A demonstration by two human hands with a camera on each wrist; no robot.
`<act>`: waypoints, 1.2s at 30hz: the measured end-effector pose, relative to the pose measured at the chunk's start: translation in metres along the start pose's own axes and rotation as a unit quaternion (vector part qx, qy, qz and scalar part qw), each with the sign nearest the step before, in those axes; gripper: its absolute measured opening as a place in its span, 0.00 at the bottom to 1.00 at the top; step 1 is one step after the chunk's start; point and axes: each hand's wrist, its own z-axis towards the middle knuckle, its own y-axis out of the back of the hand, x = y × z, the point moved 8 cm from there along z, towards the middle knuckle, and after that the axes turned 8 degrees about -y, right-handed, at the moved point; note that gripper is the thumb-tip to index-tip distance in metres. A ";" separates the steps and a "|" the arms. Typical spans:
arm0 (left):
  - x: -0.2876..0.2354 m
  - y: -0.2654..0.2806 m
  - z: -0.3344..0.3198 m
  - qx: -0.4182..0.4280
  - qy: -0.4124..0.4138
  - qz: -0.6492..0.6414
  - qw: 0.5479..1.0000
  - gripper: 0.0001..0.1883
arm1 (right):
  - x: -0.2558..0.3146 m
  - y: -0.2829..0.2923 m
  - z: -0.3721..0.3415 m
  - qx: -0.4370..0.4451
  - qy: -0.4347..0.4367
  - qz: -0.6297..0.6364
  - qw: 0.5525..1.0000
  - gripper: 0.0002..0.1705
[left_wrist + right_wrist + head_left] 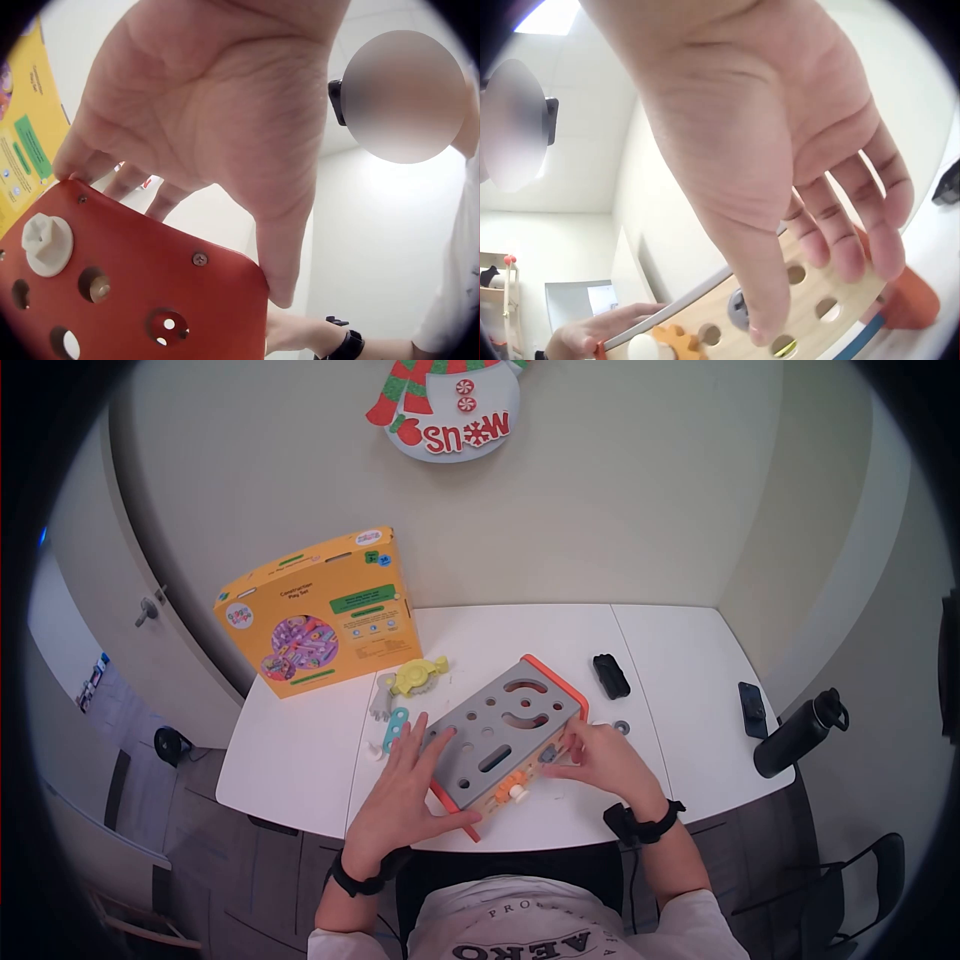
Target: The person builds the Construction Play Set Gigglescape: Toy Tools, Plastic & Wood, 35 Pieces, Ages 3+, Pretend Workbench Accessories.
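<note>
A toy workbench [522, 742] with a grey holed top, red ends and a light wooden side lies at a slant on the table. My left hand [395, 800] rests over its left end, fingers spread on the top and thumb at the near corner. In the left wrist view, the red end panel [135, 247] carries a white hex-headed bolt [49, 244]. My right hand [610, 760] is at the wooden side, its thumb overlapping a grey slotted screw [737, 311]. Its other fingertips are near the right end. An orange gear [679, 343] with a white knob [643, 349] sits on that side.
A yellow construction play set box [330, 620] stands back left. Beside it lie yellow [418, 676], grey [382, 698] and teal [396, 728] toy pieces. At right are a black case [611, 676], a small grey ring [622, 727], a phone [752, 710] and a black bottle [797, 735].
</note>
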 end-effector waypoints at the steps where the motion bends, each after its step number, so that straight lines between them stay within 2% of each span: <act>1: 0.001 0.001 -0.001 0.008 0.006 -0.004 1.000 0.65 | -0.007 0.002 0.000 0.018 -0.005 0.001 1.000 0.27; 4: 0.006 0.005 -0.003 0.032 0.013 0.005 0.999 0.71 | -0.025 0.022 0.000 -0.018 -0.009 -0.037 0.999 0.25; 7: 0.014 0.004 -0.005 0.049 0.028 0.026 0.998 0.75 | -0.054 0.028 0.008 -0.047 -0.094 -0.051 0.993 0.25; 10: 0.019 -0.003 -0.004 0.068 0.038 0.026 0.997 0.78 | -0.068 0.010 0.017 -0.035 -0.094 0.007 0.995 0.24; 13: 0.018 -0.006 -0.004 0.074 0.042 0.027 0.996 0.80 | -0.069 -0.012 0.027 -0.009 -0.020 0.095 0.995 0.22; 17: 0.018 -0.008 -0.002 0.041 0.015 0.035 0.998 0.80 | -0.085 -0.030 0.034 -0.028 -0.037 0.067 0.997 0.17; 20: 0.014 -0.002 0.003 0.042 0.009 0.032 0.999 0.75 | -0.082 -0.028 0.034 -0.043 -0.030 0.068 0.996 0.15; 22: 0.019 0.002 0.006 0.031 0.006 -0.017 0.999 0.72 | -0.078 -0.020 0.031 -0.056 -0.039 0.031 0.997 0.15; 25: 0.028 0.006 0.013 0.012 -0.001 -0.106 0.994 0.65 | -0.072 0.000 0.028 -0.071 -0.080 0.041 0.993 0.17; 28: 0.054 -0.002 0.016 -0.013 -0.018 -0.177 0.984 0.59 | -0.045 0.026 0.018 -0.112 -0.085 0.057 0.988 0.16; 29: 0.059 -0.005 0.017 -0.022 -0.026 -0.197 0.980 0.58 | -0.044 0.029 0.018 -0.139 -0.071 0.054 0.986 0.16; 32: 0.073 -0.012 0.017 -0.052 0.041 -0.288 0.955 0.48 | -0.043 0.031 0.016 -0.223 -0.026 0.054 0.973 0.16; 34: 0.086 -0.021 0.017 -0.069 0.053 -0.313 0.946 0.42 | -0.040 0.030 0.014 -0.279 0.009 0.066 0.958 0.15; 36: 0.096 -0.026 0.018 -0.083 0.051 -0.327 0.940 0.36 | -0.047 0.023 0.018 -0.276 0.023 0.098 0.956 0.15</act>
